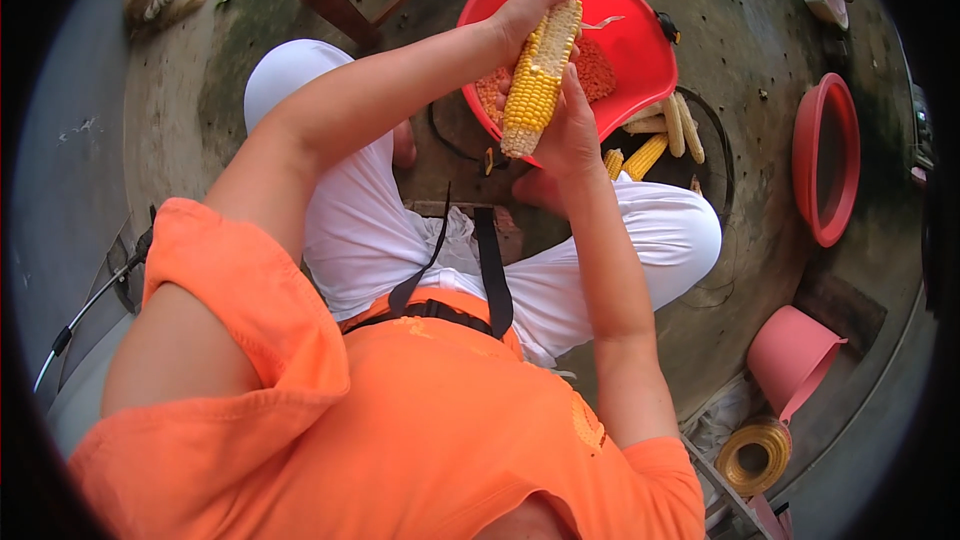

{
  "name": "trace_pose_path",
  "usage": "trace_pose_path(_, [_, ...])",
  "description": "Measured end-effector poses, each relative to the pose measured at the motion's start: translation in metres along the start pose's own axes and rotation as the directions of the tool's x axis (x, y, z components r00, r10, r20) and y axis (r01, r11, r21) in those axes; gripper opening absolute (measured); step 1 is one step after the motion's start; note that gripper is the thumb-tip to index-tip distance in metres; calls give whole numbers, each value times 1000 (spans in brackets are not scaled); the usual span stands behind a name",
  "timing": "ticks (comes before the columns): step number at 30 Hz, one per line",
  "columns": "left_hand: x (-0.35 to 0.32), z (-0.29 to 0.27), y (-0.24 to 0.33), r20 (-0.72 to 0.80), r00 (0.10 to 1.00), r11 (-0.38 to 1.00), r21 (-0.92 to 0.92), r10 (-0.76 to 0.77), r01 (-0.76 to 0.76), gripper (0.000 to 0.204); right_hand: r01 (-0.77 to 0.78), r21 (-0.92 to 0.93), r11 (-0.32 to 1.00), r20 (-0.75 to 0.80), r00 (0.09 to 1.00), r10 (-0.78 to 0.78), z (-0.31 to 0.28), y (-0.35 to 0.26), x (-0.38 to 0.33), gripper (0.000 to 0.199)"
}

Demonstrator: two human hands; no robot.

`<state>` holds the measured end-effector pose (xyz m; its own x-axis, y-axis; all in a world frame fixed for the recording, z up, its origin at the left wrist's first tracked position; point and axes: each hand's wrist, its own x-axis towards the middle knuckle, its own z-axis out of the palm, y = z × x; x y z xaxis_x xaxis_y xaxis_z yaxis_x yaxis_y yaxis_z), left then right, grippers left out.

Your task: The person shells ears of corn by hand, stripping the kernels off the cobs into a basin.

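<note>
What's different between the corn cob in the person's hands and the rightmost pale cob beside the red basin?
The held cob has many yellow kernels and a bare pale patch, while the pale cob shows no bright yellow kernels.
The held cob is gripped by the left hand and right hand; the pale cob lies on the floor beside the red basin.
Both are long and narrow.
</note>
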<state>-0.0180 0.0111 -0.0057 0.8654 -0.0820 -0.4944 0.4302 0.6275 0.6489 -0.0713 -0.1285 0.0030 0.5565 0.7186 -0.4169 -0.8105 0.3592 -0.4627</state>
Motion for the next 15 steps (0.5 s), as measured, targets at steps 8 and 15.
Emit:
trace_pose_path(8, [6,10,-6,71,992,993,60,-104,100,47,51,60,997,24,998,-53,-6,3,5,44])
trace_pose_path(15, [11,25,-10,59,991,985,131,-119,110,47,-24,122,992,74,997,15,-20,-3,5,46])
